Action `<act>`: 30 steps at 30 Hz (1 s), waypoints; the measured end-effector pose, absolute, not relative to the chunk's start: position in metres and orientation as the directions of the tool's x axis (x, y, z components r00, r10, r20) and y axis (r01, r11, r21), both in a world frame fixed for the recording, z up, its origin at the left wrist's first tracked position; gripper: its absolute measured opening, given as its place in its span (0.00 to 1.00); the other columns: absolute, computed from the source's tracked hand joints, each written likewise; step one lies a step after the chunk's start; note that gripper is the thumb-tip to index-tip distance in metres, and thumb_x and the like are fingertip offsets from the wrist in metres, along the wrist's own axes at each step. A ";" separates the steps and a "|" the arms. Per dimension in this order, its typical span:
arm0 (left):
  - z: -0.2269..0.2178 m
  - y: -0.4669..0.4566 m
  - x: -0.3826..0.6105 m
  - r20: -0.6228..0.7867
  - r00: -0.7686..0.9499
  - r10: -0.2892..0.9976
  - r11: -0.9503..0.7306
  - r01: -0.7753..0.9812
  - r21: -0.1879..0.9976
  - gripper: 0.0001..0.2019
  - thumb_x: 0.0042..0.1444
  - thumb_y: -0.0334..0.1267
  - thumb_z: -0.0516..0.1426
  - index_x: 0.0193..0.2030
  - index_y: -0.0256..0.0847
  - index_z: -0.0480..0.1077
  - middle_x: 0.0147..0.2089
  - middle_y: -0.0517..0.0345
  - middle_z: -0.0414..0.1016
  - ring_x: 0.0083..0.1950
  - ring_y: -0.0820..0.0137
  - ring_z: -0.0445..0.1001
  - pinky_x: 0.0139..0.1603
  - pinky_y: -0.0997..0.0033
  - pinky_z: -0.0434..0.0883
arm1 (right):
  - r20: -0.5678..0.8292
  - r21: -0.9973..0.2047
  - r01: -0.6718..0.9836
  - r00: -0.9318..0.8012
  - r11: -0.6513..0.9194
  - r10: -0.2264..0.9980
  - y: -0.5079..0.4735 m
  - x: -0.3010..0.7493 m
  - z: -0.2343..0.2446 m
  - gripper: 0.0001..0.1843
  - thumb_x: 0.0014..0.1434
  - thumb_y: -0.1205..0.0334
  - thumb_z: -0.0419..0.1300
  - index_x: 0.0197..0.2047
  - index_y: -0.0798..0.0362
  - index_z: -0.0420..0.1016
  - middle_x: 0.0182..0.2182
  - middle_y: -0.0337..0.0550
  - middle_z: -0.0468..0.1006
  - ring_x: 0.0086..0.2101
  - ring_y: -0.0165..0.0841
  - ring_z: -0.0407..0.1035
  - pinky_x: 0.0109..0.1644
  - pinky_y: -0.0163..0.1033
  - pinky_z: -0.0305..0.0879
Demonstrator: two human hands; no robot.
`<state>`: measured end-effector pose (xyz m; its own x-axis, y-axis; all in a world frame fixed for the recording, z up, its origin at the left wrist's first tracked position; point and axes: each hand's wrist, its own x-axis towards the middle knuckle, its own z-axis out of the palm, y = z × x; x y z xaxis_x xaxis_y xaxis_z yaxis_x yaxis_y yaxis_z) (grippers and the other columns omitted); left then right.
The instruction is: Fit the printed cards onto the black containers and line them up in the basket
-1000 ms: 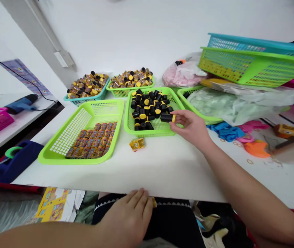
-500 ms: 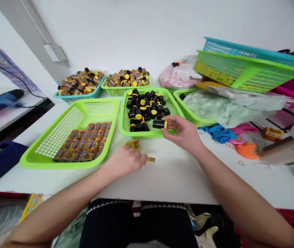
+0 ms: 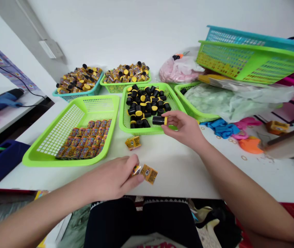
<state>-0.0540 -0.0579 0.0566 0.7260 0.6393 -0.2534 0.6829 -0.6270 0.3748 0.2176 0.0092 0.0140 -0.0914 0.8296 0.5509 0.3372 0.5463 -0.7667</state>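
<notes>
My right hand (image 3: 181,129) pinches a small black cylinder (image 3: 158,120) by its yellow-capped end, holding it sideways over the front rim of a green basket (image 3: 126,129). That basket holds many more black cylinders (image 3: 147,98) with yellow caps. Nearer to me, my left hand (image 3: 119,177) is closed, thumb against fingers, on a yellow printed label (image 3: 149,174) that sticks out past the thumb. A shiny printed bit shows between those fingers. Several similar labels lie as a small pile (image 3: 133,142) on the white table between the hand and the basket.
To the left, a larger green basket (image 3: 66,162) holds rows of wrapped cylinders (image 3: 87,139). Two heaped baskets stand behind, one blue (image 3: 77,97), one green (image 3: 123,88). Bags (image 3: 214,103), stacked baskets (image 3: 240,62), balloon-like scraps (image 3: 220,128) and a fan (image 3: 283,144) occupy the right.
My left hand has drawn back toward me from the label pile, and a label now shows at its thumb. My right hand keeps the black cylinder in nearly the same place.
</notes>
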 end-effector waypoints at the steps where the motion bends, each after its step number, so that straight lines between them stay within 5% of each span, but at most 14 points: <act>1: 0.063 -0.057 -0.052 -0.215 0.726 0.653 -0.551 0.651 0.522 0.14 0.70 0.50 0.43 0.42 0.43 0.59 0.36 0.57 0.70 0.33 0.66 0.70 0.33 0.67 0.64 | 0.549 -0.770 0.332 -0.090 0.545 0.831 0.009 0.218 0.014 0.16 0.53 0.63 0.67 0.46 0.51 0.75 0.33 0.38 0.73 0.31 0.29 0.71 0.44 0.40 0.76; 4: 0.062 -0.042 -0.036 -0.027 0.716 0.698 -0.310 0.336 0.890 0.15 0.69 0.53 0.44 0.40 0.44 0.58 0.39 0.59 0.62 0.39 0.68 0.64 0.43 0.66 0.65 | 0.552 -0.782 0.295 -0.082 0.549 0.830 0.010 0.217 0.013 0.16 0.53 0.63 0.67 0.46 0.51 0.75 0.33 0.38 0.74 0.32 0.29 0.72 0.43 0.39 0.76; 6: 0.051 -0.027 -0.020 0.067 0.647 0.759 -0.085 -0.004 0.996 0.18 0.65 0.56 0.47 0.35 0.43 0.58 0.36 0.59 0.57 0.38 0.69 0.60 0.42 0.68 0.64 | 0.555 -0.787 0.273 -0.078 0.554 0.828 0.010 0.217 0.013 0.16 0.53 0.63 0.67 0.46 0.50 0.75 0.33 0.39 0.75 0.33 0.30 0.73 0.43 0.39 0.77; 9: 0.035 -0.010 -0.002 -0.028 0.617 0.786 0.313 -0.358 0.880 0.20 0.59 0.58 0.52 0.30 0.42 0.59 0.33 0.60 0.55 0.34 0.71 0.59 0.36 0.72 0.63 | 0.562 -0.781 0.271 -0.089 0.563 0.822 0.009 0.217 0.013 0.16 0.53 0.63 0.67 0.46 0.50 0.75 0.34 0.40 0.76 0.35 0.31 0.74 0.44 0.40 0.77; 13: 0.019 -0.011 0.003 -0.148 0.685 0.713 0.595 -0.479 0.645 0.17 0.44 0.47 0.64 0.30 0.40 0.63 0.34 0.61 0.59 0.34 0.74 0.62 0.36 0.74 0.65 | 0.570 -0.766 0.293 -0.102 0.572 0.815 0.006 0.216 0.014 0.16 0.54 0.64 0.67 0.47 0.49 0.75 0.38 0.42 0.76 0.37 0.31 0.75 0.45 0.40 0.77; 17: 0.007 -0.016 0.000 -0.203 0.699 0.686 0.635 -0.438 0.636 0.17 0.44 0.41 0.68 0.32 0.40 0.64 0.32 0.64 0.64 0.30 0.78 0.64 0.31 0.77 0.65 | 0.558 -0.777 0.287 -0.097 0.560 0.824 0.005 0.216 0.015 0.15 0.54 0.65 0.67 0.47 0.49 0.75 0.39 0.42 0.76 0.37 0.31 0.75 0.46 0.40 0.77; 22: -0.003 -0.006 0.003 -0.092 0.575 0.813 0.396 -0.428 0.812 0.20 0.44 0.38 0.72 0.33 0.39 0.65 0.29 0.66 0.72 0.30 0.81 0.71 0.33 0.82 0.69 | 0.549 -0.798 0.237 -0.092 0.554 0.831 0.006 0.217 0.012 0.16 0.54 0.66 0.68 0.47 0.48 0.75 0.38 0.41 0.77 0.36 0.30 0.75 0.44 0.38 0.77; 27: 0.001 -0.005 -0.002 -0.086 0.604 0.792 0.350 -0.335 0.875 0.28 0.43 0.37 0.73 0.49 0.40 0.68 0.28 0.63 0.79 0.29 0.71 0.80 0.30 0.76 0.76 | 0.568 -0.805 0.140 -0.094 0.576 0.817 0.002 0.214 0.011 0.17 0.55 0.64 0.69 0.47 0.46 0.74 0.38 0.41 0.79 0.37 0.31 0.76 0.43 0.37 0.77; 30: 0.003 -0.006 -0.005 -0.081 0.600 0.796 0.330 -0.318 0.889 0.23 0.46 0.42 0.71 0.43 0.40 0.66 0.27 0.64 0.78 0.25 0.69 0.80 0.23 0.76 0.76 | 0.547 -0.821 0.125 -0.112 0.558 0.830 -0.004 0.211 0.015 0.16 0.56 0.61 0.68 0.48 0.46 0.74 0.37 0.41 0.79 0.34 0.31 0.76 0.40 0.38 0.77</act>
